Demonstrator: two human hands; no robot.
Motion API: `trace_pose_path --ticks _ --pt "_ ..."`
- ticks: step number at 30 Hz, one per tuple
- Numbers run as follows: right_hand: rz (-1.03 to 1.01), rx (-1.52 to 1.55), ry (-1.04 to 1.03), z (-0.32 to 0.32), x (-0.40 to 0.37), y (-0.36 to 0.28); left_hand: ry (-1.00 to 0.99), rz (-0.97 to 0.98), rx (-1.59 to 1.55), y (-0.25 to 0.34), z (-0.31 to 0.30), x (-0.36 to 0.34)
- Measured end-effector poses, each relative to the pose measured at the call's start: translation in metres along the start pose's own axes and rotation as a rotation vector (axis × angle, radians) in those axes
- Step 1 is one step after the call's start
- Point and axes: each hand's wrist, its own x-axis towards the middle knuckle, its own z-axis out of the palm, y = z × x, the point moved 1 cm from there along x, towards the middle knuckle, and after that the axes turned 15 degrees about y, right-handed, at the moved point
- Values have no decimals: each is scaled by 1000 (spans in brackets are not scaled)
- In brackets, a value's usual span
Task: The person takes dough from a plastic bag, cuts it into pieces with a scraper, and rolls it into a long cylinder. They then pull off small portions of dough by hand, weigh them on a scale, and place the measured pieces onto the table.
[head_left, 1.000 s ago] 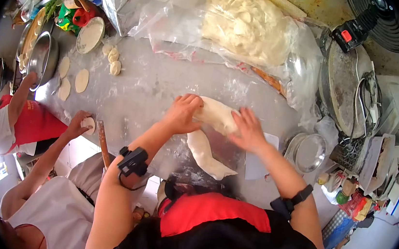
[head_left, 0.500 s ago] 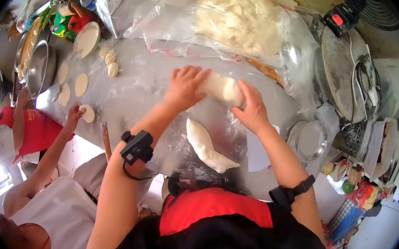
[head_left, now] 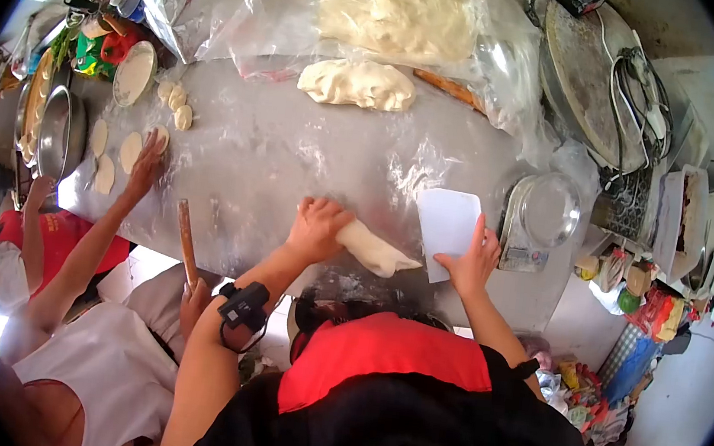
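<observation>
My left hand is closed round the left end of a long dough piece near the front of the metal table. In my right hand is the lower right edge of a flat white scraper-like sheet, thumb on its face. This sheet stands just right of the dough's pointed end. A larger dough lump lies farther back, in front of the plastic-covered dough mass.
A scale with a round pan is at the right. On the left, a co-worker's hand touches a dough disc beside other discs; the other hand holds a rolling pin. A steel bowl stands far left.
My hands have left the larger lump, which now lies farther back. My left hand has taken hold of the long dough, my right the white sheet. The co-worker's hand has moved up among the discs.
</observation>
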Motion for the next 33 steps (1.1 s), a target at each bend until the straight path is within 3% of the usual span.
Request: trace_pose_path --ticks 3,5,8,12,15,18,21,26,28,31,32,33 --pt "31 56 -40 1 7 6 235 -334 -61 -22 9 11" --pt "43 58 -72 -2 8 4 321 -729 -180 -42 11 30" --pt "-96 49 24 6 -7 4 459 -651 -20 -41 5 55" --pt "-211 85 -25 10 -22 1 251 -521 -11 -15 10 70" --pt "-207 140 -54 11 -29 2 99 -23 120 21 20 66" --pt "-182 158 -44 13 -33 7 24 147 -98 33 13 70" --pt "-186 160 -31 14 -46 2 313 -299 -121 55 26 95" --pt "-147 92 -123 3 -41 -14 -31 219 18 69 39 93" --pt "-34 264 -174 2 -41 -8 -94 412 3 63 31 79" --pt "-22 438 -322 -11 -32 5 -49 101 -108 47 27 75" --pt "-41 482 -384 -22 -28 7 35 48 -176 40 26 72" --pt "-172 453 -317 -38 -16 4 45 66 -164 39 26 68"
